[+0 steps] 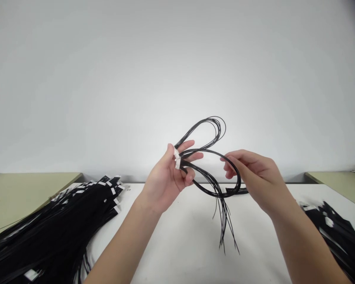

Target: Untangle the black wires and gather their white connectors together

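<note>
At the left edge, a pale yellow-green flat surface (pixel 20 193) lies beside a large heap of black cables with white connector ends (pixel 56 228), which fills the lower left of the frame. Just left of centre, the left hand (pixel 173 179), palm showing, is clamped by its thumb on the white plastic connectors of a looped bundle of thin black wires (pixel 208 171). The bundle is at the centre of the frame, one loop rising above the fingers, another bulging right, loose ends hanging over a white tabletop (pixel 171 244). Right of centre, the right hand (pixel 250 171) has bent fingers at the right-hand loop; whether they grip it, I cannot tell. At lower right lies a second black cable heap (pixel 340 236).
</note>
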Tool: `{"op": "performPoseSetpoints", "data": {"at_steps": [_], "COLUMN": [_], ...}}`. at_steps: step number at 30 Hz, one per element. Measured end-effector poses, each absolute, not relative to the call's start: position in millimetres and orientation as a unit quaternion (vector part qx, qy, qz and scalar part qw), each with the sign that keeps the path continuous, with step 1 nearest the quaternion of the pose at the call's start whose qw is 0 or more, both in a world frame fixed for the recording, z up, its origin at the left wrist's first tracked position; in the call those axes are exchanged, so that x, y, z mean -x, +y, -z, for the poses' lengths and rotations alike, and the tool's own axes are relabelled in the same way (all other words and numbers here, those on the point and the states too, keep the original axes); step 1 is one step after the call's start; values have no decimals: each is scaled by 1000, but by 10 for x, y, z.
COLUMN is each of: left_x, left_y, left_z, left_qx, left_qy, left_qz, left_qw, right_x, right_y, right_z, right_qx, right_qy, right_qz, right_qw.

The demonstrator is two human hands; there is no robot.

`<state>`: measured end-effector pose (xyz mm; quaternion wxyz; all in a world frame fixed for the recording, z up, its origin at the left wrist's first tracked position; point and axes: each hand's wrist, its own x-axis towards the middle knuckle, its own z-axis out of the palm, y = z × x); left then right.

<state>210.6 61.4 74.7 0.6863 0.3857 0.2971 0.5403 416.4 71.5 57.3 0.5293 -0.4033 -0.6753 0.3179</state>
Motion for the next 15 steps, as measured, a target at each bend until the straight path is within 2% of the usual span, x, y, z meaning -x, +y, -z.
{"op": "performPoseSetpoints", "data": {"at_steps": [6, 15], "left_x": [-2109, -2122], "left_y": [615, 628], "left_z": [-728, -712], "left_qx": [-397, -411], "left_qy": [287, 279], "left_qz": [-537, -516], "left_qw": [687, 698], "right_x": [-4119, -4030], "right_y": [699, 626], "right_z": [-564, -569], "right_qx": [423, 436], "right_qy": [-725, -751], "right_qz": [-320, -276], "right_qw": [439, 411]}}
